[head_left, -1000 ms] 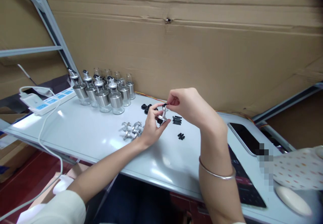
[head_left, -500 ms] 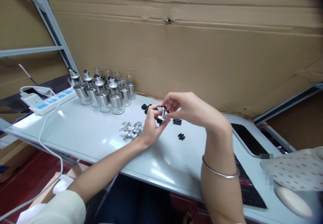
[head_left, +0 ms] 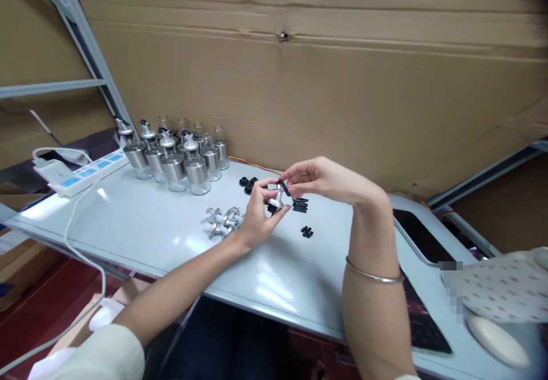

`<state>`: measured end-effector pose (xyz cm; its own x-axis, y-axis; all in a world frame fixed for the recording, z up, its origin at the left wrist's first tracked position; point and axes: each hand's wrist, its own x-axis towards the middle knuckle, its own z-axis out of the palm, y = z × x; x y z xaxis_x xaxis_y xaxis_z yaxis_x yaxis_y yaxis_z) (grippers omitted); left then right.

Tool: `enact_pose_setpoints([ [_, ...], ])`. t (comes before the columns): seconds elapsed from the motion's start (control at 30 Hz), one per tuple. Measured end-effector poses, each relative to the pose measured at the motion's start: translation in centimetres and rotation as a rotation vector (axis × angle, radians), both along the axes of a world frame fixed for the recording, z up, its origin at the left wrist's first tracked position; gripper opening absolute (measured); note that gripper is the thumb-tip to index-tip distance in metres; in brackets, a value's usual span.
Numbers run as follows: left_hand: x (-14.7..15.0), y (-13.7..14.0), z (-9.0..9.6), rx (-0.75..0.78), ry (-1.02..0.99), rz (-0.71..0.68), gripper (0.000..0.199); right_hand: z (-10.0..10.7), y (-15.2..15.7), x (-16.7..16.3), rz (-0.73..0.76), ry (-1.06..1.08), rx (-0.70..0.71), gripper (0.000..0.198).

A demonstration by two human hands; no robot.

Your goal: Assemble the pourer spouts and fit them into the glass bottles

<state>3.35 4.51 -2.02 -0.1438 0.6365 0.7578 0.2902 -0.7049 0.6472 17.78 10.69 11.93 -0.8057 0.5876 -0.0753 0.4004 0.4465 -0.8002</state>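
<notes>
My left hand (head_left: 256, 215) is closed round a silver pourer spout (head_left: 276, 202) with a black ribbed stopper below, held above the table. A slim black flap (head_left: 284, 187) slants down to the right from the spout's tip. My right hand (head_left: 315, 178) has its thumb and fingertips pinched at that flap. Beyond the left hand lie black round stoppers (head_left: 244, 181), partly hidden by its fingers. Several loose silver spouts (head_left: 225, 221) are heaped to its left. Below the right hand are black strips (head_left: 300, 205) and a cluster of small black pieces (head_left: 307, 231).
Glass bottles with steel sleeves (head_left: 173, 168) stand at the back left, some topped with spouts. A white power strip (head_left: 88, 172) lies at the left edge. On the right are a phone-like device (head_left: 422, 236), a dark tablet (head_left: 423, 317) and a white mouse (head_left: 498, 341).
The black flap now shows at the spout's tip, slanting down right. My right hand's fingers have shifted slightly right of the tip. My left hand stays nearly in place.
</notes>
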Motion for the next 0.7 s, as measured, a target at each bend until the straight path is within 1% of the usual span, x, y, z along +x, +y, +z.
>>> enact_pose_setpoints([
  [0.13, -0.06, -0.08, 0.12, 0.004, 0.010, 0.005, 0.030, 0.12, -0.06, -0.07, -0.032, 0.003, -0.008, 0.029],
  [0.27, -0.09, -0.09, 0.14, 0.000, 0.017, 0.005, 0.030, 0.17, -0.19, -0.18, -0.045, 0.025, -0.049, 0.029],
  [0.5, -0.07, -0.03, 0.00, 0.001, 0.037, -0.010, 0.030, 0.24, -0.29, -0.15, -0.056, 0.027, -0.087, 0.018],
  [0.7, 0.08, -0.48, 0.53, -0.022, 0.090, 0.007, 0.028, 0.01, 0.00, -0.19, -0.031, 0.021, -0.152, 0.013],
])
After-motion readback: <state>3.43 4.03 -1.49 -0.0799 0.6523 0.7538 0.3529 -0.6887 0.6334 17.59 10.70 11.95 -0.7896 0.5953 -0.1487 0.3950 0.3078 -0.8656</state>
